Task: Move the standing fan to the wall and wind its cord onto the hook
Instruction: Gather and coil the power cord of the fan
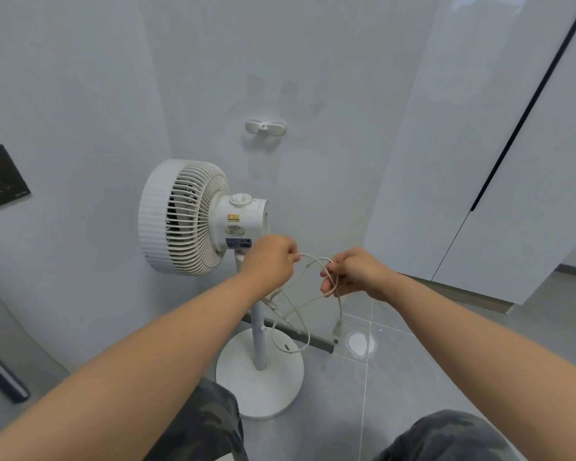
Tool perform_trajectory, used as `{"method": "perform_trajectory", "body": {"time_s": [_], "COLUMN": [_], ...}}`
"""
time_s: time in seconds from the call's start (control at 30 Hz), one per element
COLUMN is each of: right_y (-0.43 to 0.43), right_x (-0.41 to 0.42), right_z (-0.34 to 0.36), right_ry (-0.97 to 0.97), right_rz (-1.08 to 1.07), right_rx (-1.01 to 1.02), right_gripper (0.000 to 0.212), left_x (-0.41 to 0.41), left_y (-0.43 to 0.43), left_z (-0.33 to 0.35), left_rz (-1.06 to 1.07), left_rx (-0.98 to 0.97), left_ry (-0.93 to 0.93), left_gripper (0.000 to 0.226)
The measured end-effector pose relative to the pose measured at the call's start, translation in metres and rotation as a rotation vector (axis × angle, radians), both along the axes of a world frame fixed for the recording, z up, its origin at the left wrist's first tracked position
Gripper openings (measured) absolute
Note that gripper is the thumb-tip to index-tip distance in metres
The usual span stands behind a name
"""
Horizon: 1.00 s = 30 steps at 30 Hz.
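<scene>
Behind the left hand (273, 261), cord (337, 330) vanishes.

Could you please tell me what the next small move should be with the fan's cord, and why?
Probably raise the gathered cord to the hook and drape a loop over it. The fan stands by the wall under the bare hook, the left hand and right hand both pinch the cord, and its loops and plug hang free.

Fan label (234, 224) unreadable — socket plate (0, 178) edge-cropped.
</scene>
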State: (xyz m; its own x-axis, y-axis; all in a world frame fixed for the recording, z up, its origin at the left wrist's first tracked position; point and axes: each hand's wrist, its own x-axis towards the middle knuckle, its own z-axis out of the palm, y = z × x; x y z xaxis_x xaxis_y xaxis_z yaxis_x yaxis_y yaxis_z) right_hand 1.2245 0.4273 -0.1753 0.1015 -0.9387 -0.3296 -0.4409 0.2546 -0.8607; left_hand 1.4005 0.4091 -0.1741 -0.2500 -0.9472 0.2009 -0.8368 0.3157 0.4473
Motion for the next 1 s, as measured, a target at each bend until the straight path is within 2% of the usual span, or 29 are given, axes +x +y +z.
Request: {"method": "perform_trajectory", "body": {"time_s": [0.13, 0.2, 0.27, 0.43, 0.53, 0.63, 0.83, 1.0], "right_y": [0.003, 0.003, 0.003, 0.004, 0.002, -0.002, -0.002, -0.001], "right_x": [-0.012, -0.012, -0.013, -0.015, -0.016, -0.018, -0.028, -0.024], "right_z": [-0.012, -0.016, -0.019, -0.021, -0.02, -0.022, -0.031, -0.028], "right_ry": [-0.053, -0.081, -0.18, -0.307, -0.275, -0.234, -0.018, 0.264], "right_rz": [0.042, -0.013, -0.081, -0.059, -0.089, -0.213, -0.289, -0.11], "right_rx": [0.044, 0.012, 0.049, 0.196, 0.191, 0.155, 0.078, 0.03], "right_gripper": [0.03, 0.029, 0.028, 0.03, 0.027, 0.025, 0.025, 0.038], "left_x": [0.008, 0.013, 0.014, 0.011, 0.011, 0.01, 0.008, 0.0], "left_y": [-0.005, -0.006, -0.006, -0.007, -0.006, -0.006, -0.008, -0.009], "left_z": [0.006, 0.009, 0.011, 0.013, 0.011, 0.012, 0.023, 0.033], "left_rz": [0.141, 0.174, 0.178, 0.211, 0.204, 0.158, 0.146, 0.096], "left_rx": [0.21, 0.275, 0.294, 0.352, 0.401, 0.457, 0.475, 0.503], "left_ry": [0.652, 0.851, 0.963, 1.163, 1.232, 1.28, 1.386, 1.456], "left_gripper": [0.024, 0.026, 0.026, 0.026, 0.024, 0.023, 0.024, 0.025]}}
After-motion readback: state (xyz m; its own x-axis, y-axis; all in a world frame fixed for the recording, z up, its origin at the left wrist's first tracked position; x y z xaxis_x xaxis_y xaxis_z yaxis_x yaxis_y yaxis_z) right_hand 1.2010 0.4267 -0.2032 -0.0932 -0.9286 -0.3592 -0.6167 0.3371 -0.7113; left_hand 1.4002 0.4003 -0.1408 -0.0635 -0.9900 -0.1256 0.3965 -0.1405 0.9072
